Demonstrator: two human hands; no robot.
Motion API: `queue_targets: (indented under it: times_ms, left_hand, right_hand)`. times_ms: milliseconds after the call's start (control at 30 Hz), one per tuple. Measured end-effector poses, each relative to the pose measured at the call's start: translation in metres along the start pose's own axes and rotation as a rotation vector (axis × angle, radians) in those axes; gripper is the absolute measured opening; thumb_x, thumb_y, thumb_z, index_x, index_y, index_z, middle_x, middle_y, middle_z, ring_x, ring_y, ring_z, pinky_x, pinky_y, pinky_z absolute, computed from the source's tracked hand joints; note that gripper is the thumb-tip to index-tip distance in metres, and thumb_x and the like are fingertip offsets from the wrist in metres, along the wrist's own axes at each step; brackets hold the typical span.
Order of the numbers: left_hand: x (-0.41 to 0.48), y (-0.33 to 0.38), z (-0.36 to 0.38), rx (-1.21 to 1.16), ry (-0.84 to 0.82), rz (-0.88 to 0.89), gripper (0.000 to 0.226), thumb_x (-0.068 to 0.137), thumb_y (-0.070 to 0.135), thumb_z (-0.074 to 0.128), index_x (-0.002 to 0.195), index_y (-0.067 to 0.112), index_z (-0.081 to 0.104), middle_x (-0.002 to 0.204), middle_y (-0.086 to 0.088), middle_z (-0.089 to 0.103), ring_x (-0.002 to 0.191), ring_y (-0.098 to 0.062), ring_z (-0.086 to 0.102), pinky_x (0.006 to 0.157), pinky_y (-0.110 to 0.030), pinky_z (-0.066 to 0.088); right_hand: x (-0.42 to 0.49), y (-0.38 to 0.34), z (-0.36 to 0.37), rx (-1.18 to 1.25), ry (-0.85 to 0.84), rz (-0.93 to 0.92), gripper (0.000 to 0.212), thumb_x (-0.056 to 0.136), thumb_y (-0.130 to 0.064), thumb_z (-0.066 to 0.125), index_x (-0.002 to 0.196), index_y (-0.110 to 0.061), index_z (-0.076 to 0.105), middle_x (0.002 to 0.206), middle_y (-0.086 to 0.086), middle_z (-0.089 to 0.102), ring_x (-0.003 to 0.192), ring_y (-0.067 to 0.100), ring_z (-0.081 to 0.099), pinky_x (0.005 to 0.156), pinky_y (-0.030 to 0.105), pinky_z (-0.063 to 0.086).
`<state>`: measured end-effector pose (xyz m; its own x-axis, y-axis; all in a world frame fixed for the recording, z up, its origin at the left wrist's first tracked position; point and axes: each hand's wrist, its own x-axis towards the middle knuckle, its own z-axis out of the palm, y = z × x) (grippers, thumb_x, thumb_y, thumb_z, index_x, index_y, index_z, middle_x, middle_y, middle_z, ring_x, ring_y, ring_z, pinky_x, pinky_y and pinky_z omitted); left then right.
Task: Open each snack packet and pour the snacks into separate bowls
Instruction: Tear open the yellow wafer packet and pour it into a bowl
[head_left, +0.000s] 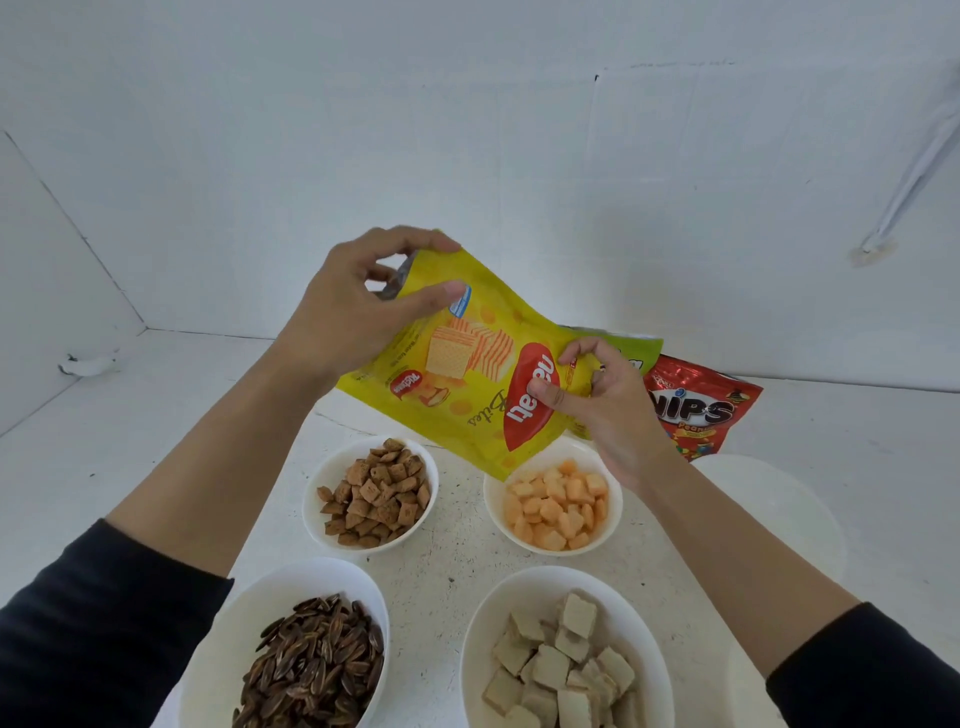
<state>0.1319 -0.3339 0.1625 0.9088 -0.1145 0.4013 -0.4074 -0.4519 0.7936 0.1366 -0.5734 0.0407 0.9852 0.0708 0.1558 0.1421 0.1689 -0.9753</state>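
Observation:
My left hand (363, 306) pinches the raised bottom end of a yellow wafer packet (467, 374), which is held upside down. My right hand (608, 405) grips the packet's lower edge, just above a white bowl (498, 512) of orange wafer cubes (556, 506). To its left stands a white bowl (322, 525) of brown pillow snacks. Near me, a white bowl (249, 613) holds striped sunflower seeds, and another white bowl (483, 634) holds pale beige wafer squares. A red Nips packet (701, 405) lies behind my right hand.
An empty white bowl (779, 514) stands at the right on the white table. A green packet edge (634, 348) peeks out behind the yellow one. White walls close the back and the left side.

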Motion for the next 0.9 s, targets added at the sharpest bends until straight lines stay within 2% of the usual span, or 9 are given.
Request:
queue_targets:
  times_ms: [133,267,433,500,567,667,733,800,900]
  left_hand:
    - [0.009,0.021,-0.006,0.019,-0.009,0.067,0.027,0.087,0.037,0.078,0.114,0.034,0.073,0.121,0.011,0.068,0.105,-0.011,0.066,0.095,-0.044,0.057]
    - [0.012,0.028,-0.005,0.079,-0.193,0.086,0.044,0.088,0.038,0.076,0.130,0.040,0.062,0.121,0.017,0.062,0.107,-0.005,0.065,0.089,-0.033,0.061]
    - [0.010,0.019,0.006,0.251,-0.392,0.180,0.066,0.086,0.038,0.075,0.146,0.039,0.048,0.110,0.029,0.047,0.106,0.013,0.053,0.089,-0.006,0.043]
    - [0.010,0.014,0.015,0.301,-0.393,0.210,0.065,0.084,0.044,0.076,0.144,0.041,0.051,0.115,0.027,0.050,0.109,0.011,0.052,0.092,-0.008,0.042]
    - [0.010,0.006,0.025,0.298,-0.335,0.216,0.059,0.080,0.046,0.080,0.135,0.040,0.059,0.122,0.016,0.057,0.115,0.001,0.055,0.096,-0.019,0.048]
    - [0.009,-0.007,0.039,0.243,-0.211,0.182,0.046,0.074,0.047,0.086,0.114,0.035,0.067,0.113,0.008,0.063,0.106,-0.006,0.062,0.088,-0.028,0.054]
    - [0.008,-0.012,0.046,0.217,-0.184,0.174,0.040,0.076,0.044,0.086,0.110,0.033,0.068,0.108,0.008,0.067,0.101,-0.008,0.065,0.085,-0.030,0.056]
    - [0.007,-0.012,0.051,0.166,-0.177,0.187,0.034,0.080,0.038,0.084,0.110,0.029,0.069,0.106,0.010,0.071,0.099,-0.010,0.067,0.081,-0.028,0.057]
    - [0.009,-0.001,0.049,0.151,-0.189,0.226,0.034,0.085,0.035,0.080,0.117,0.029,0.070,0.108,0.013,0.071,0.099,-0.003,0.066,0.075,-0.016,0.051]
  right_hand:
    - [0.000,-0.014,0.005,0.142,-0.013,-0.043,0.040,0.068,-0.019,0.086,0.094,-0.016,0.056,0.122,0.025,0.066,0.108,0.035,0.071,0.083,0.056,0.059]
    - [-0.002,-0.007,0.003,0.261,-0.010,-0.041,0.034,0.074,-0.008,0.079,0.095,-0.013,0.053,0.126,0.025,0.064,0.112,0.036,0.068,0.079,0.049,0.062]
    - [-0.008,0.021,-0.010,0.327,0.024,0.005,0.037,0.070,-0.009,0.082,0.092,-0.015,0.054,0.124,0.019,0.066,0.115,0.035,0.065,0.082,0.041,0.060]
    - [-0.011,0.034,-0.014,0.305,0.051,0.020,0.041,0.066,-0.014,0.086,0.092,-0.016,0.055,0.130,0.018,0.063,0.121,0.036,0.061,0.086,0.042,0.059]
    - [-0.014,0.044,-0.018,0.305,0.083,0.035,0.043,0.064,-0.016,0.088,0.091,-0.016,0.055,0.136,0.016,0.061,0.125,0.033,0.060,0.086,0.040,0.058]
    - [-0.020,0.053,-0.023,0.315,0.097,0.066,0.053,0.057,-0.026,0.097,0.089,-0.016,0.056,0.135,0.010,0.063,0.124,0.028,0.062,0.084,0.038,0.058]
    - [-0.023,0.056,-0.024,0.328,0.103,0.087,0.059,0.053,-0.031,0.099,0.089,-0.016,0.056,0.135,0.008,0.063,0.124,0.027,0.062,0.086,0.041,0.058]
    - [-0.024,0.054,-0.023,0.365,0.100,0.109,0.060,0.053,-0.030,0.100,0.090,-0.016,0.055,0.135,0.010,0.063,0.122,0.029,0.063,0.085,0.042,0.058]
    - [-0.022,0.044,-0.019,0.433,0.090,0.102,0.050,0.060,-0.021,0.094,0.090,-0.016,0.054,0.130,0.013,0.065,0.118,0.030,0.065,0.081,0.041,0.059]
